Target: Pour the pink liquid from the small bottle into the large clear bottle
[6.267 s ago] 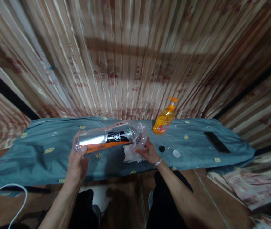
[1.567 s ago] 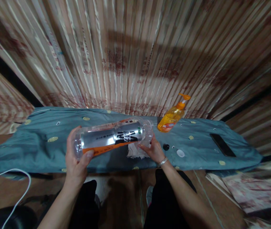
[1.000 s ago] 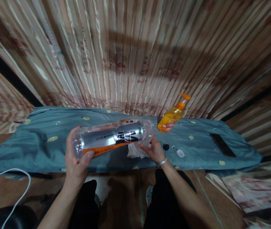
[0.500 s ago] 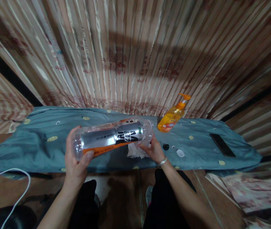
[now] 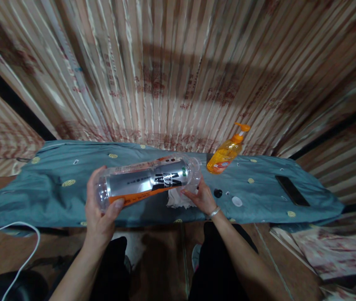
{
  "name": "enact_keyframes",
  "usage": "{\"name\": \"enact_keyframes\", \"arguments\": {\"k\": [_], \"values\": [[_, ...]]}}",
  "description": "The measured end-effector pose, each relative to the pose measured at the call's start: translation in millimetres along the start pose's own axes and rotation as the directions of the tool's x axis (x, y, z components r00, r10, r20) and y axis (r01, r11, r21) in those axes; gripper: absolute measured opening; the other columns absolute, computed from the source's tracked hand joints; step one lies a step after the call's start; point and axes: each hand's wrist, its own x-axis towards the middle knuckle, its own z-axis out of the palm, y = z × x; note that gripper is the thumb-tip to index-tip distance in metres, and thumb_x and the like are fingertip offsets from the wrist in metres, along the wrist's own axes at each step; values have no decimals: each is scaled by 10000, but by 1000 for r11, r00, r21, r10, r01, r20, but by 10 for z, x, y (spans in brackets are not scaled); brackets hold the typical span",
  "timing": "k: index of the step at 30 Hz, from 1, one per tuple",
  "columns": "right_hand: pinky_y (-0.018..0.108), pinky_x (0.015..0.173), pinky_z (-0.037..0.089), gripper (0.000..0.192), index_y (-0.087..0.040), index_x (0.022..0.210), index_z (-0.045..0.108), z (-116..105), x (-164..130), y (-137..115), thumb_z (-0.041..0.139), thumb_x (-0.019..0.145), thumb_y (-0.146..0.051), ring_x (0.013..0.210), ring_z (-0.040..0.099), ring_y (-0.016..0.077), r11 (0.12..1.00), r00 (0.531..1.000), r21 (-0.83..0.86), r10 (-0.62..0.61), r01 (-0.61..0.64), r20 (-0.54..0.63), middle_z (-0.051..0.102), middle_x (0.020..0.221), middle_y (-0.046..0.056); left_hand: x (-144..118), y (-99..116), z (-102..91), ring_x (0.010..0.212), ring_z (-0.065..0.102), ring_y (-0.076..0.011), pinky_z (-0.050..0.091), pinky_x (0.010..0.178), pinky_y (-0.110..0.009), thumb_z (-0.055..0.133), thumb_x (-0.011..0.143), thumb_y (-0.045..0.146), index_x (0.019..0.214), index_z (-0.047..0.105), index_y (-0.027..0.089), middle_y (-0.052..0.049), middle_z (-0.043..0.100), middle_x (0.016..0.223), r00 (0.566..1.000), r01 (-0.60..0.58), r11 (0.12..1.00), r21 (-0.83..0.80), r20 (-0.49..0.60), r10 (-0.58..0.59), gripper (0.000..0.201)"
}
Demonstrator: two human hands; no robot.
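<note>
A large clear plastic bottle (image 5: 146, 179) with a silver and orange label is held on its side above the cloth-covered table. My left hand (image 5: 101, 211) grips its base end, thumb on the orange part of the label. At the other end my right hand (image 5: 202, 196) is closed round the narrower neck part; the bottle's mouth is hidden. Beneath the bottle, near my right hand, lies a crumpled white tissue or cloth (image 5: 179, 199). Just to the right are a small black cap (image 5: 218, 193) and a white round disc (image 5: 237, 201).
An orange pump bottle (image 5: 225, 155) of yellow liquid stands at the back, right of the held bottle. A black phone (image 5: 291, 190) lies farther right on the green tablecloth (image 5: 52, 196). Striped curtains (image 5: 171, 83) hang behind. A white cable (image 5: 24, 259) loops at lower left.
The bottle has turned very slightly about its long axis, so its label lettering has shifted a little. Both hands keep their places on it.
</note>
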Motion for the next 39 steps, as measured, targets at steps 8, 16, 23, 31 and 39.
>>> {"name": "enact_keyframes", "arguments": {"k": [8, 16, 23, 31, 39], "values": [[426, 936, 590, 896, -161, 1522, 311, 13, -7, -6, 769, 798, -423, 1050, 737, 305, 1000, 1000, 2, 3, -3, -8, 720, 1230, 147, 6, 18, 18, 1105, 613, -302, 496, 979, -428, 737, 710, 570, 1415, 518, 241, -86, 615, 1271, 998, -63, 998, 8, -14, 63, 808], [435, 920, 589, 896, -130, 1509, 326, 25, -20, -7, 755, 800, -469, 1051, 734, 318, 999, 1000, -31, 11, -12, -25, 721, 1221, 169, 4, 15, 8, 1051, 620, -281, 505, 941, -425, 724, 724, 562, 1413, 513, 227, -82, 628, 1226, 997, -83, 997, 7, -10, 83, 794], [458, 922, 582, 939, -120, 1524, 302, 47, -52, -10, 747, 794, -509, 1052, 731, 334, 998, 998, -21, 63, -64, -31, 724, 1215, 178, 9, 42, 22, 1023, 614, -252, 471, 978, -397, 744, 709, 510, 1400, 522, 175, -81, 630, 1200, 994, -106, 994, -35, -20, 105, 799], [483, 898, 594, 935, -134, 1500, 333, 62, -57, -9, 728, 792, -601, 1008, 739, 332, 998, 997, -18, 64, -65, -53, 737, 1189, 156, 6, 35, 17, 1043, 601, -247, 441, 1007, -386, 765, 695, 539, 1406, 531, 224, -58, 625, 1206, 996, -91, 993, -72, -12, 90, 812], [452, 873, 604, 926, -117, 1500, 337, 55, -60, -16, 707, 801, -598, 1005, 746, 332, 998, 997, -40, 44, -47, -60, 737, 1182, 174, -4, 28, 17, 1093, 593, -265, 446, 1002, -389, 761, 691, 560, 1414, 522, 224, -70, 614, 1250, 996, -84, 995, -58, -13, 83, 832]]}}
